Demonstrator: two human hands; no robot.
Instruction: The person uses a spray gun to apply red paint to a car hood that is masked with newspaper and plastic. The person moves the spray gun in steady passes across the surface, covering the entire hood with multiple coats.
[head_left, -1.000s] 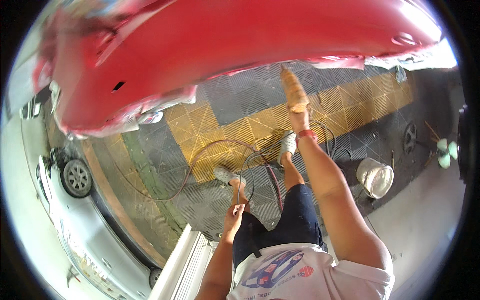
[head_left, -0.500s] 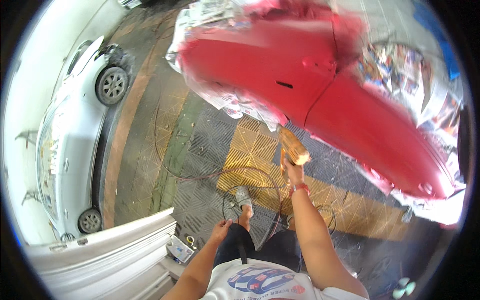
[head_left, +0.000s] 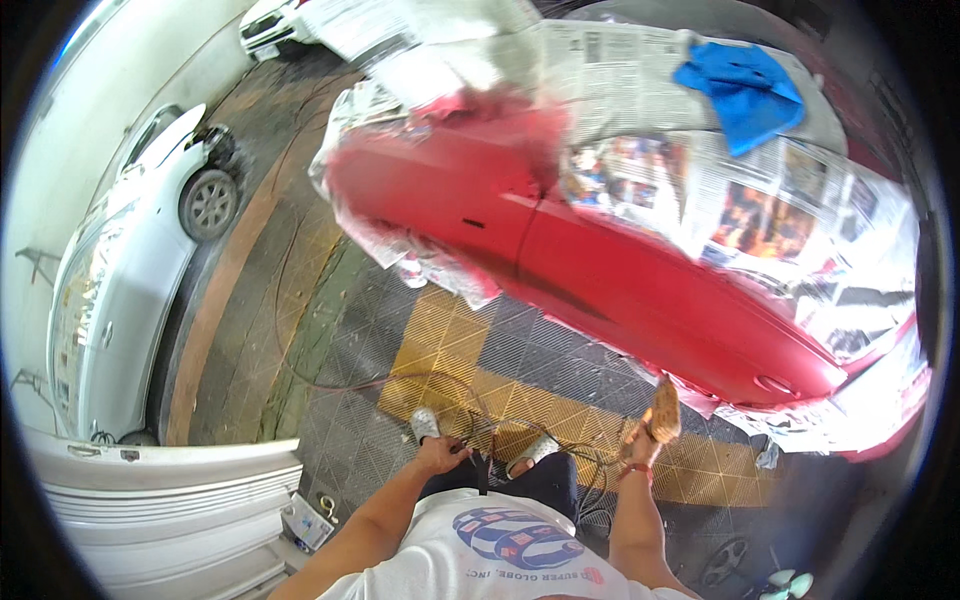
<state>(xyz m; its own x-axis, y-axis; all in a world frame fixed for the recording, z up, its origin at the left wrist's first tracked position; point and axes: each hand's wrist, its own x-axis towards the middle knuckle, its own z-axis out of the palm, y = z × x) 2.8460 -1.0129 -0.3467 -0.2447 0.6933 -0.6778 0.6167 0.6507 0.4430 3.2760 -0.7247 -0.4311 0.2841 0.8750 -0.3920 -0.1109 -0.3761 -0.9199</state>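
My right hand (head_left: 642, 446) is wrapped round the handle of an orange-brown spray gun (head_left: 664, 412), raised close to the lower edge of a red car side (head_left: 640, 300). The gun stays apart from the panel as far as I can tell. The red surface shows a door seam, a small dark slot and a handle recess at the right end. Newspaper masking (head_left: 770, 215) covers the parts above it and hangs below its edge. At my waist my left hand (head_left: 440, 455) closes on a thin dark hose (head_left: 466, 440), which runs down toward the floor.
A hose (head_left: 380, 380) loops over the grey and yellow floor tiles (head_left: 440, 340) near my feet. A silver car (head_left: 125, 310) stands at left, with a white slatted panel (head_left: 180, 500) at lower left. A blue cloth (head_left: 745, 95) lies on the masking; a fan (head_left: 785, 585) is lower right.
I have moved rightward along the car, and the view has shifted with me. The spray gun has gone from near the middle seam toward the right end. My left hand keeps hold of the hose.
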